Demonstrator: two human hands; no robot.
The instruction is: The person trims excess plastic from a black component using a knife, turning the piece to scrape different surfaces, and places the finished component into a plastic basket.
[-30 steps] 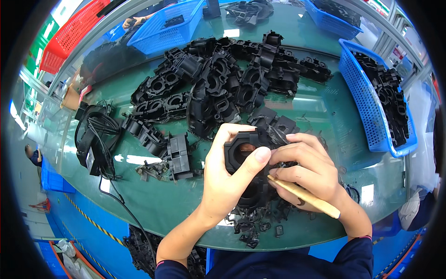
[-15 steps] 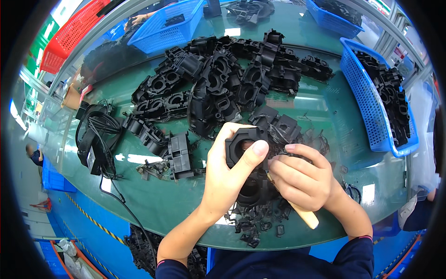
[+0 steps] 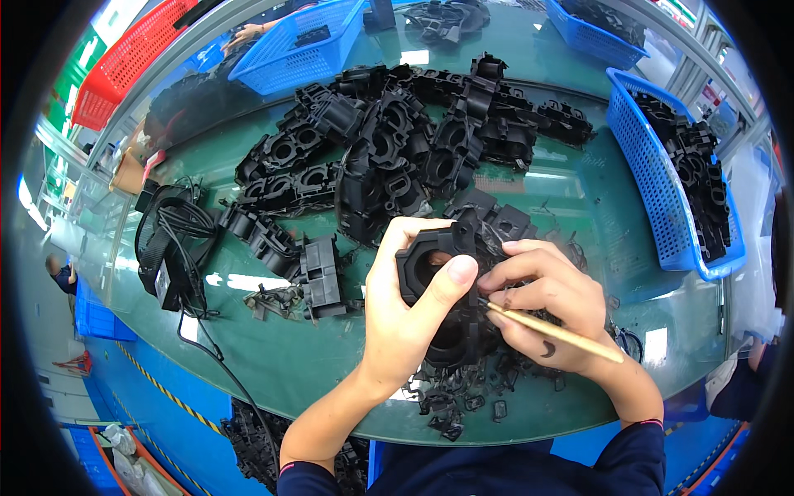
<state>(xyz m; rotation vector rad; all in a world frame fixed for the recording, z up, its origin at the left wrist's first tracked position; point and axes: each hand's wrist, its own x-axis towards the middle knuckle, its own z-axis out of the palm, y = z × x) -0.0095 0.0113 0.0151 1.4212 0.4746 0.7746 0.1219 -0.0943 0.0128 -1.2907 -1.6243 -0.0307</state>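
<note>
Two hands work one black plastic housing (image 3: 438, 285): left hand (image 3: 405, 318) clenched round its rim, right hand (image 3: 550, 302) pinching a wooden stick (image 3: 554, 332); seemingly rigid, light, best held by the rim.

A black plastic part (image 3: 438, 285) with a round hole in its middle stood tilted up above the near edge of the green tabletop (image 3: 579, 207), over a scatter of small black trimmings. It was blocky, with ribbed walls. A thin wooden stick (image 3: 554, 332) lay slanted against its right side, its tip touching the part, its far end pointing lower right
</note>
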